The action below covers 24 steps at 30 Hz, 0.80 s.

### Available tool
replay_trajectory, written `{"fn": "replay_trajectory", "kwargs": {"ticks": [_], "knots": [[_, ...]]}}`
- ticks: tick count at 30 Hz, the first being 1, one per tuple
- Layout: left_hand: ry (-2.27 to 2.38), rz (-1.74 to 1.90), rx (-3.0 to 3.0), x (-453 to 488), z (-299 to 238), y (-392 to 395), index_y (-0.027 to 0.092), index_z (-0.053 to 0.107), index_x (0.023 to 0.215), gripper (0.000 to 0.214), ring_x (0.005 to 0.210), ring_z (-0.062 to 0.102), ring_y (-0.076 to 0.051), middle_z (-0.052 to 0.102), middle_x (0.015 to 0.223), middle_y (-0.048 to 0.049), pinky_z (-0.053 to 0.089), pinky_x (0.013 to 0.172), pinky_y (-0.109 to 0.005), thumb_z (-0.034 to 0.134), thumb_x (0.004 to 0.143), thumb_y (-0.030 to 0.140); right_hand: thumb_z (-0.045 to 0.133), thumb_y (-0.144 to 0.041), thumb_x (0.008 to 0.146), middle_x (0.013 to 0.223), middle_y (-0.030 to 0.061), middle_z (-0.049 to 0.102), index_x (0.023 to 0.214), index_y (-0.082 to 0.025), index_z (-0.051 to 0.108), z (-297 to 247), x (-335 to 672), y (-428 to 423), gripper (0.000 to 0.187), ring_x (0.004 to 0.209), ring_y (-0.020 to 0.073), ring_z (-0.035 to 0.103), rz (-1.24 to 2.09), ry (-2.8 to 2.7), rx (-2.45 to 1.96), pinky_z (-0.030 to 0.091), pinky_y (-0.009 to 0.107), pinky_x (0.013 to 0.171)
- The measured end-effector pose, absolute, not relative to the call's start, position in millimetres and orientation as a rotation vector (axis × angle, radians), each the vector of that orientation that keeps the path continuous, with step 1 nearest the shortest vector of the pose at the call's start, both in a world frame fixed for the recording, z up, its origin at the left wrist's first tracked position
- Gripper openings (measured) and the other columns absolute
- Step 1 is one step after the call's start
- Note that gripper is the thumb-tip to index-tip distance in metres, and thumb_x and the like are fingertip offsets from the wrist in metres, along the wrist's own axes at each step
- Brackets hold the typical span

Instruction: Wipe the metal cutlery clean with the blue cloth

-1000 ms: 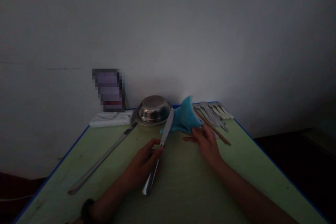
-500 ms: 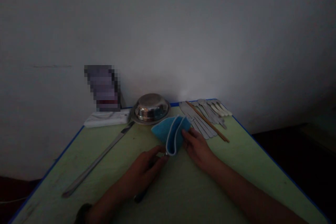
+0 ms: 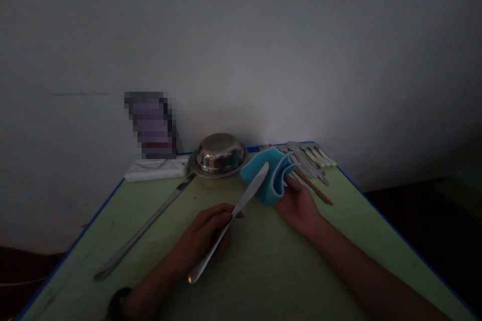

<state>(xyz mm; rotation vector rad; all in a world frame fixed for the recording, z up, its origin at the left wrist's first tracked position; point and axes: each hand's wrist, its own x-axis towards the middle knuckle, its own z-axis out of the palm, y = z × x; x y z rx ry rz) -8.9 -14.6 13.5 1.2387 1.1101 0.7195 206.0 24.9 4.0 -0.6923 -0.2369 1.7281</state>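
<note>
My left hand (image 3: 211, 228) is closed on a silver table knife (image 3: 241, 205) about where handle and blade meet. The knife slants up to the right, its blade tip in front of a blue cloth (image 3: 259, 165). That cloth has pale edging and is folded over on itself, held by my right hand (image 3: 297, 205) from beneath and the right side. Some of the right hand's fingers are hidden behind the cloth. On the left of the table lies another long knife (image 3: 146, 228), or knives in line, apart from both hands.
At the back stands an upturned metal bowl (image 3: 220, 153) on a metal plate. Wooden chopsticks (image 3: 320, 194) and several spoons (image 3: 301, 153) lie at the back right. A blurred-out upright device (image 3: 152, 125) rests on a white box (image 3: 156, 169). A wall borders the green table (image 3: 357, 261).
The knife has come out of the cloth's fold, and its blade now shows. My right hand has moved the cloth up and to the right, away from my left hand.
</note>
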Motion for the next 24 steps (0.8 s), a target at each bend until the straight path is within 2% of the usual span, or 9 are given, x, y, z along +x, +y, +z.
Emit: {"fn": "replay_trajectory", "kwargs": {"ticks": [3, 6, 11, 14, 16, 19, 22, 24], "knots": [[0.905, 0.692, 1.131, -12, 9, -11, 0.014, 0.060, 0.108, 0.034, 0.035, 0.051, -0.012, 0.063, 0.048, 0.0007, 0.037, 0.036, -0.019, 0.047, 0.083, 0.034, 0.047, -0.022, 0.083, 0.062, -0.0016, 0.067, 0.073, -0.019, 0.061, 0, 198, 19, 0.017, 0.051, 0.0117, 0.059, 1.799, -0.262, -0.666, 0.052, 0.028, 0.064], [0.820, 0.714, 1.072, -14, 7, -8, 0.011, 0.058, 0.112, 0.037, 0.045, 0.060, -0.014, 0.072, 0.065, -0.0057, 0.043, 0.042, -0.021, 0.054, 0.081, 0.031, 0.048, -0.021, 0.083, 0.060, -0.0034, 0.065, 0.075, -0.019, 0.061, -2, 195, 17, 0.015, 0.047, 0.0106, 0.056, 1.825, -0.286, -0.645, 0.052, 0.028, 0.066], [0.807, 0.679, 1.112, -17, 5, -10, 0.018, 0.057, 0.118, 0.038, 0.057, 0.063, -0.014, 0.072, 0.085, -0.0065, 0.044, 0.044, -0.020, 0.057, 0.084, 0.035, 0.053, -0.022, 0.079, 0.063, -0.0016, 0.068, 0.075, -0.019, 0.062, -1, 198, 21, 0.011, 0.065, 0.0154, 0.065, 1.792, -0.317, -0.662, 0.052, 0.031, 0.071], [0.805, 0.683, 1.213, -18, 7, -10, 0.019, 0.057, 0.119, 0.040, 0.059, 0.062, -0.013, 0.070, 0.084, -0.0043, 0.045, 0.049, -0.021, 0.059, 0.083, 0.037, 0.055, -0.021, 0.075, 0.062, -0.0001, 0.068, 0.073, -0.018, 0.064, 0, 199, 22, 0.010, 0.068, 0.0167, 0.066, 1.783, -0.334, -0.651, 0.052, 0.030, 0.073], [0.807, 0.704, 1.242, -17, 10, -9, 0.018, 0.058, 0.117, 0.043, 0.055, 0.061, -0.011, 0.069, 0.075, -0.0007, 0.045, 0.051, -0.021, 0.065, 0.078, 0.035, 0.055, -0.020, 0.074, 0.062, 0.0001, 0.069, 0.070, -0.018, 0.064, 1, 199, 21, 0.011, 0.066, 0.0164, 0.066, 1.784, -0.337, -0.653, 0.052, 0.030, 0.074], [0.947, 0.696, 1.218, -13, 15, -7, 0.015, 0.062, 0.106, 0.041, 0.042, 0.054, -0.008, 0.061, 0.060, 0.0055, 0.040, 0.041, -0.018, 0.070, 0.069, 0.031, 0.057, -0.022, 0.071, 0.059, -0.0004, 0.068, 0.066, -0.019, 0.064, 6, 200, 18, 0.009, 0.066, 0.0177, 0.066, 1.802, -0.367, -0.671, 0.053, 0.032, 0.075], [1.097, 0.634, 1.225, -7, 17, -8, 0.014, 0.064, 0.091, 0.028, 0.036, 0.051, -0.007, 0.060, 0.057, 0.0059, 0.037, 0.036, -0.017, 0.066, 0.070, 0.032, 0.062, -0.028, 0.067, 0.062, 0.0006, 0.069, 0.068, -0.020, 0.065, 7, 199, 14, 0.009, 0.075, 0.0212, 0.066, 1.842, -0.442, -0.672, 0.052, 0.036, 0.077], [1.152, 0.604, 1.258, -3, 16, -11, 0.014, 0.063, 0.086, 0.024, 0.034, 0.050, -0.007, 0.062, 0.059, 0.0049, 0.037, 0.035, -0.017, 0.063, 0.073, 0.034, 0.065, -0.031, 0.067, 0.070, 0.0014, 0.070, 0.076, -0.020, 0.066, 4, 196, 11, 0.015, 0.079, 0.0213, 0.066, 1.832, -0.513, -0.676, 0.051, 0.036, 0.078]]}}
